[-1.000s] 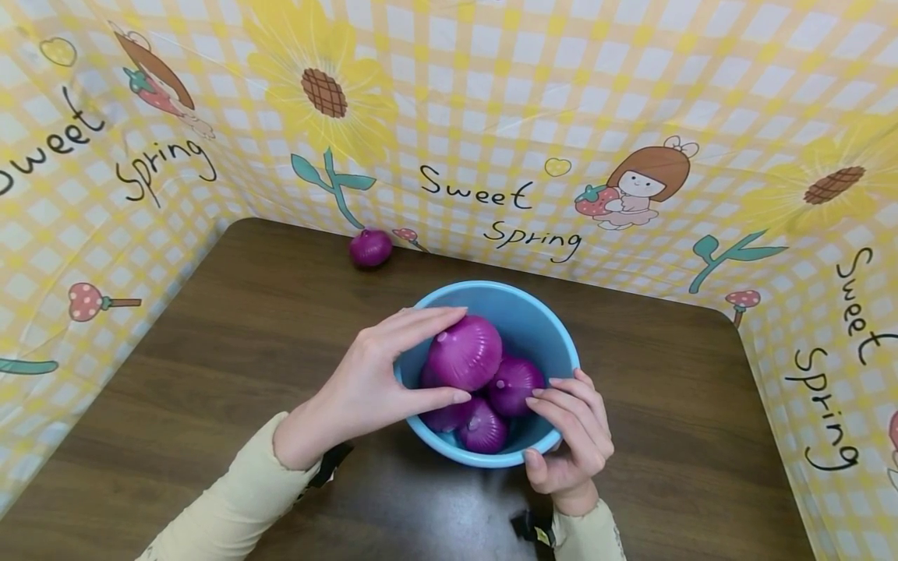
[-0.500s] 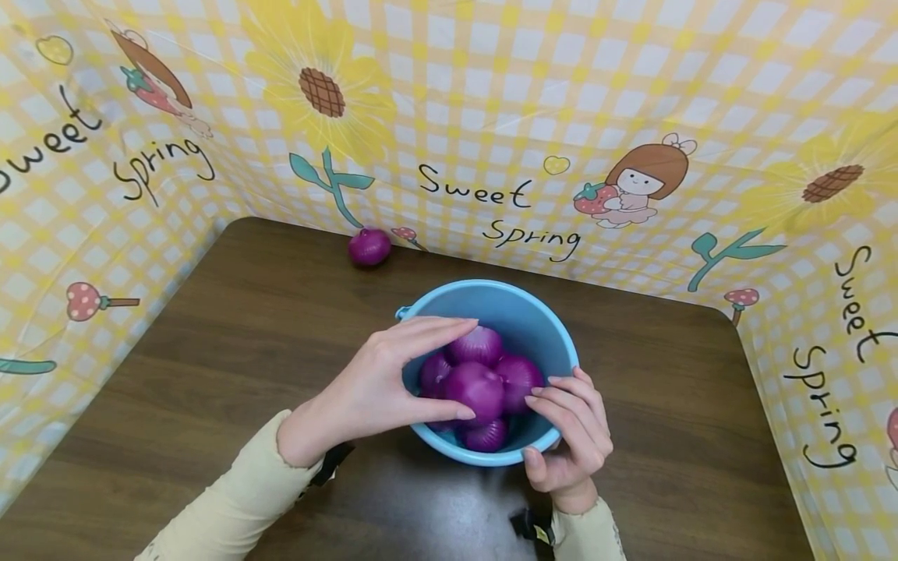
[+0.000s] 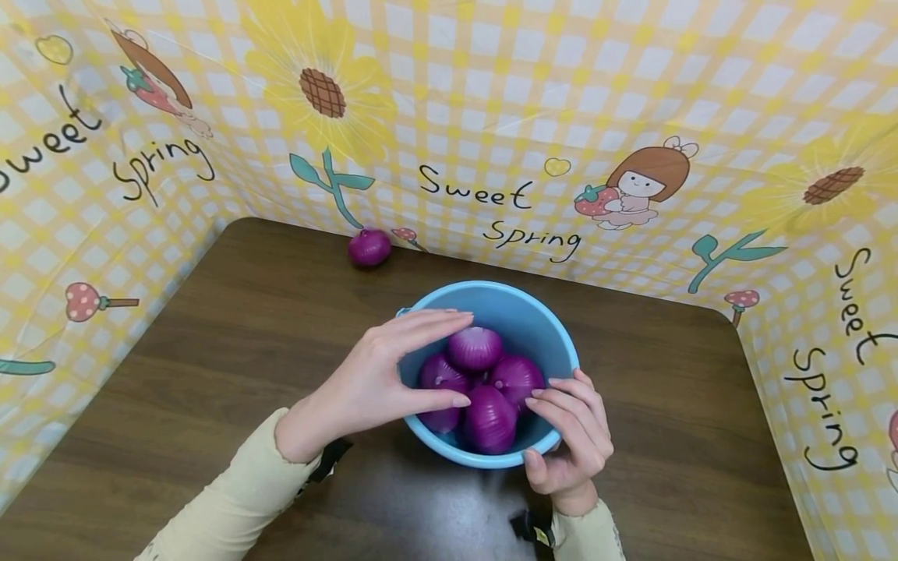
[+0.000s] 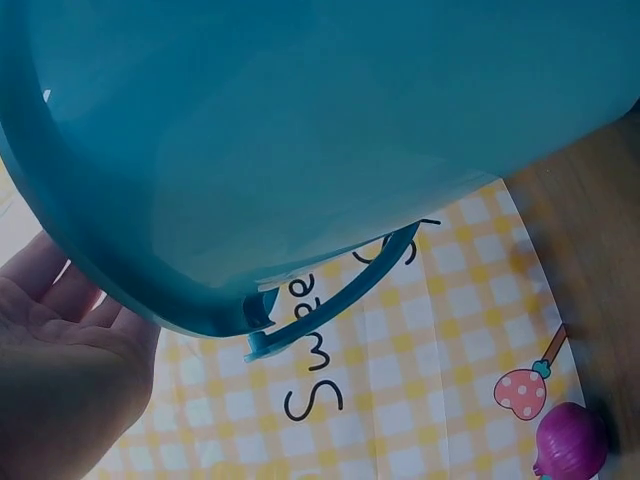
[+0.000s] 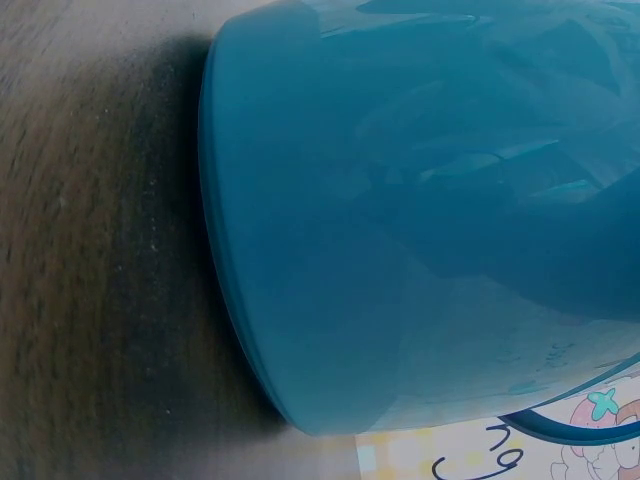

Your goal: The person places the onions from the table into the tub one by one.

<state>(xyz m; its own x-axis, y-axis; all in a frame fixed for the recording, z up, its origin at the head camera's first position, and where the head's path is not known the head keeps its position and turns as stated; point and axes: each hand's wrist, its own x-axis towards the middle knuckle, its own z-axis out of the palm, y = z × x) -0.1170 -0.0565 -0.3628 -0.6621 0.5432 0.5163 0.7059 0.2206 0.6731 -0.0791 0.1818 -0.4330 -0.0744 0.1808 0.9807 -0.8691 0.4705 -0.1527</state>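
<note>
A blue bucket (image 3: 536,327) stands on the table with several purple onions inside; one onion (image 3: 489,421) lies at the near side. Over the bucket's left rim, my left hand (image 3: 379,378) has its thumb and fingers spread apart and holds nothing. That left hand (image 4: 75,350) also appears in the left wrist view, beside the rim of the tilted-looking bucket (image 4: 300,130). My right hand (image 3: 575,432) grips the bucket's right rim, fingers over the inside and thumb at the near edge. The right wrist view is filled by the bucket's outer wall (image 5: 400,230), with the hand out of sight.
Another onion (image 3: 369,248) rests at the back left of the brown wooden table (image 3: 231,327). A yellow checked cloth (image 3: 477,101) rises behind and on both sides. The bucket's blue handle (image 4: 350,290) hangs at its far side.
One second ago my left hand held an onion above the bucket. It let go, and the onion dropped among the others to the near side. My right hand stayed on the rim.
</note>
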